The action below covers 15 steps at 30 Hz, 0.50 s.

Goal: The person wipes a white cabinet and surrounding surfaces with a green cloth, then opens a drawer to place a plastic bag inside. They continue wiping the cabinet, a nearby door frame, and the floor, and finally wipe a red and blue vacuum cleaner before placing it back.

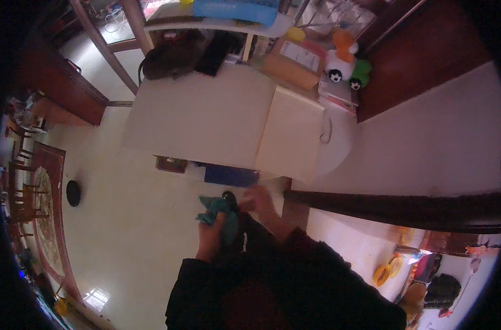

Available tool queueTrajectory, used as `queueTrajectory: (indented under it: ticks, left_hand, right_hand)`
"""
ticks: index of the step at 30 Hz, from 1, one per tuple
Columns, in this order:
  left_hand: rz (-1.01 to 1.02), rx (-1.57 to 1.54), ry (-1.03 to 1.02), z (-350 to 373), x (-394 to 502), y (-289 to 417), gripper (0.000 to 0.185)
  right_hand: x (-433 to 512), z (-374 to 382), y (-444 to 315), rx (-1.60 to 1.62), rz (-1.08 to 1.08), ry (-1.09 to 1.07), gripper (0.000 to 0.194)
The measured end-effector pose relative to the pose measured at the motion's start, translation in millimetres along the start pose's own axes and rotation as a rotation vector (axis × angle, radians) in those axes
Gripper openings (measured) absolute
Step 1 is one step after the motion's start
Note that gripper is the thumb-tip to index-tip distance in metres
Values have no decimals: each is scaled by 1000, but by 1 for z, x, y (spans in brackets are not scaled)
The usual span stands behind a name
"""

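My left hand (210, 234) grips a crumpled green cloth (212, 208) in front of my body. Just right of the cloth is a small dark, rounded item (229, 199), too dim to name. My right hand (258, 202) is close beside that item and blurred by motion. Whether its fingers hold anything is unclear. Beyond both hands stands a pale table (201, 115), and a dark blue flat object (231, 175) shows below its near edge.
A cardboard box (293, 62) and plush toys (341, 66) stand at the table's back right. A dark bag (172, 57) lies at the back. On the floor at left are a round black object (73, 193) and a rug (48, 214). A dark door frame (378, 204) is at right.
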<state>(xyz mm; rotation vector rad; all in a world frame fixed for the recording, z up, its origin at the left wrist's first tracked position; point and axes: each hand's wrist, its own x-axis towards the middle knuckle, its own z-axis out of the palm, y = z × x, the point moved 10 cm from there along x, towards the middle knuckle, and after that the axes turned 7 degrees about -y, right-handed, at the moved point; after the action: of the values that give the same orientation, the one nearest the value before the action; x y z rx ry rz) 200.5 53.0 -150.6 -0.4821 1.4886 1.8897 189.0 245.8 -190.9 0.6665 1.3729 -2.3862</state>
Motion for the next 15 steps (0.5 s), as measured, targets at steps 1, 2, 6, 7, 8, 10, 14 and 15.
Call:
queueTrajectory:
  ticks: [1,2,6,7,8,10,14,15]
  left_hand:
    - [-6,-85,26,-8,-4,-9,42]
    - [47,-13,45,-15,-7,-9,42]
    - [48,-155,23,-26,-23,-30,43]
    - [-30,-298,12,-25,-28,-41,43]
    - [-38,-268,27,-27,-31,-42,43]
    - [7,-255,29,-27,-36,-33,42]
    - [144,-273,83,-35,-43,-2,40]
    - [168,-275,106,-38,-45,5,40]
  right_hand:
    - [7,-23,-7,79,-53,134,39]
    - [16,-49,-8,176,-33,313,40]
    - [55,-58,-18,-7,16,230,39]
    - [59,-56,-18,-21,-3,217,38]
    - [59,-58,-14,-22,6,246,38]
    - [59,-58,-11,-15,-20,273,37]
    - [57,-53,-9,21,-66,247,32]
    - [54,-50,-7,19,-84,235,32]
